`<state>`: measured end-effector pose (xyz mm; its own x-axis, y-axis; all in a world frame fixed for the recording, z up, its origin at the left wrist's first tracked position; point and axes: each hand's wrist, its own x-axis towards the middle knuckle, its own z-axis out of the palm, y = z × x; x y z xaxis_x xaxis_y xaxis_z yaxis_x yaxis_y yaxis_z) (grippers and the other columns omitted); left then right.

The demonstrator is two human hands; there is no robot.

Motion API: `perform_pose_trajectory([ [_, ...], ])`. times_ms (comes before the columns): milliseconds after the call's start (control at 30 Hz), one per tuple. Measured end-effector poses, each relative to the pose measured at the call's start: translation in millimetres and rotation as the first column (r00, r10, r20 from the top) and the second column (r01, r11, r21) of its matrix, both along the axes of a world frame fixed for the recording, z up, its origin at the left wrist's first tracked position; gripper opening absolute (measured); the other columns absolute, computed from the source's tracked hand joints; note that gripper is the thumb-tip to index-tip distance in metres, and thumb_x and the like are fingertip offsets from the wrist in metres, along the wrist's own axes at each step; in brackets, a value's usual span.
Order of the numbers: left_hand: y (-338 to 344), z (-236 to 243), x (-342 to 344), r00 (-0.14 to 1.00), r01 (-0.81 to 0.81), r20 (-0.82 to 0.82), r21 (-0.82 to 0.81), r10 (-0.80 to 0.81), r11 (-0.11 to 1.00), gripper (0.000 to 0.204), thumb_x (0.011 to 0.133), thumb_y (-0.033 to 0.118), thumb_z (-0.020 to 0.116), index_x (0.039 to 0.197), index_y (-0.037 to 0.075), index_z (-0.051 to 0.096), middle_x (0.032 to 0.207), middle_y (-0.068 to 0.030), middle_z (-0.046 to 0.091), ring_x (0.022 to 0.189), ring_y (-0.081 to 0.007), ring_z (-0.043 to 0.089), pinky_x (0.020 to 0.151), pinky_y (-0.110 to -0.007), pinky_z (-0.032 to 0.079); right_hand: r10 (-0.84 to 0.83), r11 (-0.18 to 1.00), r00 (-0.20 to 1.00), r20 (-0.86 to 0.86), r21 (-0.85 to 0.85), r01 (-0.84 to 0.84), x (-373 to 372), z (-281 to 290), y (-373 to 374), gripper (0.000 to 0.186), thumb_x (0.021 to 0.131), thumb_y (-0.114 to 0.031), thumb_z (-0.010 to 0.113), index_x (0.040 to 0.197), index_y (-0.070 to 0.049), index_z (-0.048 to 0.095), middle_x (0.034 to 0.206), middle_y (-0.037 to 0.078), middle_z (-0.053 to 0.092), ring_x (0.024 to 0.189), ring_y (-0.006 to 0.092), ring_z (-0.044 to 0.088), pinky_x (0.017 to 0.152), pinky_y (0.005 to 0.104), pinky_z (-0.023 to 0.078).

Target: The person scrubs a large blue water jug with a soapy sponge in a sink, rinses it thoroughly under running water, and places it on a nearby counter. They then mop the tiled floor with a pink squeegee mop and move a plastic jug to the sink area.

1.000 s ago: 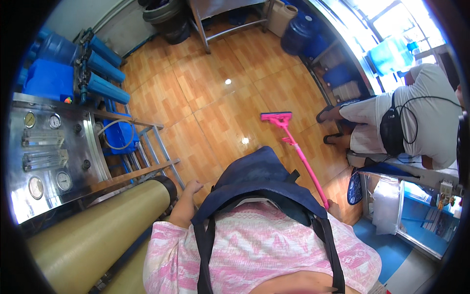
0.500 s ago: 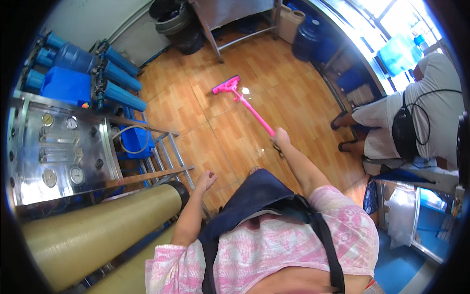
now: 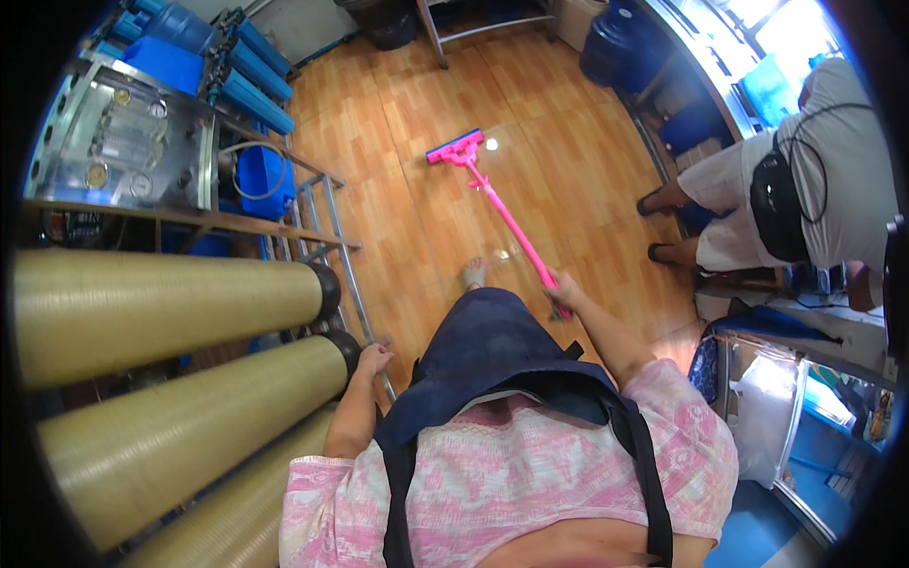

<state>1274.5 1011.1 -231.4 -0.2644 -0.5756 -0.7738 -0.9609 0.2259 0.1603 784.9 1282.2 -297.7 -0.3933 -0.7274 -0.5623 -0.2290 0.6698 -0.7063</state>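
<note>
My right hand (image 3: 565,292) is wrapped round the upper end of a pink sponge mop's handle (image 3: 511,227). The handle slants away to the far left. Its wide pink mop head (image 3: 455,149), with a dark blue strip along the far edge, rests on the tiled floor. My left hand (image 3: 376,359) hangs at my left side with its fingers curled and no object visible in them. It is close to the metal rail (image 3: 352,284) of a rack and the black end cap (image 3: 346,352) of a long tank.
Long yellowish tanks (image 3: 170,308) lie at the left, below a steel gauge panel (image 3: 133,133) and blue filter housings (image 3: 256,99). At the right, a person (image 3: 833,170) stands beside a counter. Far off are a steel table leg (image 3: 436,43) and a blue water jug (image 3: 611,47).
I have stepped forward, and one bare foot now shows ahead of my apron. My right hand and the mop handle are closer to my body. My left hand is lower, beside the tanks.
</note>
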Motion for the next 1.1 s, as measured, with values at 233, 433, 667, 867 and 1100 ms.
perform_pose_trajectory([
  [233,126.6,-3.6,14.0,0.988,0.152,-0.054,0.133,-0.146,0.979,0.047,0.082,0.036,0.075,0.114,0.003,0.069,0.105,-0.0195,0.073,0.1,-0.0345,0.069,0.088,-0.041,0.054,-0.146,0.925,0.984,-0.098,0.339,0.171,109.3,76.7,427.9,0.05,0.083,-0.02,0.065,0.133,-0.012,0.059,0.101,0.023,0.071,0.097,0.0416,0.069,0.084,0.0489,0.054],
  [433,154.4,12.6,-20.4,0.965,0.074,-0.258,0.087,-0.049,0.993,0.049,0.086,0.035,0.07,0.12,-0.001,0.067,0.115,-0.0217,0.07,0.105,-0.0321,0.069,0.093,-0.039,0.053,-0.043,0.586,0.988,-0.147,0.797,0.144,159.2,164.0,584.6,0.039,0.081,-0.039,0.067,0.107,-0.011,0.076,0.099,0.023,0.072,0.095,0.0412,0.069,0.083,0.0491,0.055],
  [667,177.4,4.0,-11.6,0.95,0.076,-0.307,0.083,-0.047,0.994,0.048,0.087,0.034,0.07,0.119,-0.002,0.066,0.112,-0.021,0.071,0.105,-0.0314,0.069,0.091,-0.039,0.054,-0.034,0.605,0.968,-0.248,0.766,0.218,195.6,196.2,541.1,0.041,0.081,-0.044,0.067,0.102,-0.01,0.077,0.094,0.021,0.073,0.093,0.0392,0.07,0.082,0.0488,0.055],
  [867,210.6,-6.1,86.3,0.955,0.049,-0.295,0.106,-0.016,0.993,0.046,0.085,0.033,0.072,0.114,-0.001,0.067,0.108,-0.0203,0.072,0.099,-0.0328,0.07,0.087,-0.04,0.055,0.011,0.734,0.984,-0.179,0.669,0.113,189.6,120.5,381.5,0.036,0.084,-0.042,0.07,0.094,-0.009,0.075,0.073,0.014,0.071,0.069,0.0296,0.072,0.066,0.0441,0.058],
  [1100,236.9,-8.4,246.1,0.99,-0.025,-0.137,0.068,0.035,0.997,0.046,0.08,0.036,0.074,0.107,-0.001,0.07,0.103,-0.0209,0.073,0.098,-0.0324,0.071,0.087,-0.04,0.055,0.226,0.906,0.953,-0.201,0.403,-0.13,248.5,107.4,96.5,0.029,0.088,-0.033,0.063,0.105,-0.012,0.074,0.096,0.011,0.075,0.089,0.027,0.073,0.074,0.043,0.057],
])
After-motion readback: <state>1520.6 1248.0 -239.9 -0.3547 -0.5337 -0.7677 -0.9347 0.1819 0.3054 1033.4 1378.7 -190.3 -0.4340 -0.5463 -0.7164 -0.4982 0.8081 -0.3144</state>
